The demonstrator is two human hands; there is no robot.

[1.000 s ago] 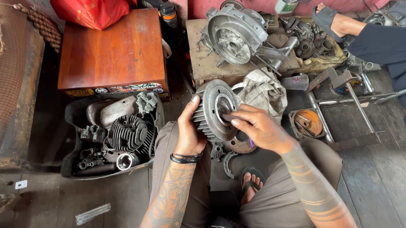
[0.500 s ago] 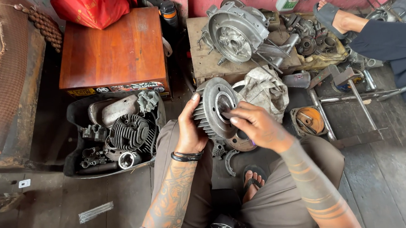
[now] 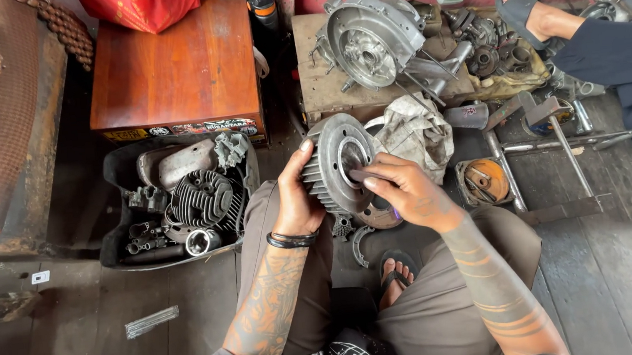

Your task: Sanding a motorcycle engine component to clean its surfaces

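A round grey metal flywheel with a finned rim [image 3: 336,162] is held on edge above my knees. My left hand [image 3: 296,195] grips its left rim, thumb at the top. At the wheel's centre hole my right hand [image 3: 404,189] presses its fingertips; whether they pinch a small part I cannot tell. A dirty grey rag [image 3: 420,130] lies just behind the wheel. Under my hands a round plate and a few small loose parts [image 3: 366,220] lie on the floor.
A black tub [image 3: 118,220] with a finned cylinder and several engine parts stands at my left, behind it a red-brown wooden box [image 3: 176,67]. An engine casing [image 3: 368,37] rests on a wooden block. Another person's leg and sandalled foot [image 3: 540,17] reach in from the right.
The flywheel has tilted slightly and stays in both hands; my right fingers have shifted on its centre. The view has drifted a little.
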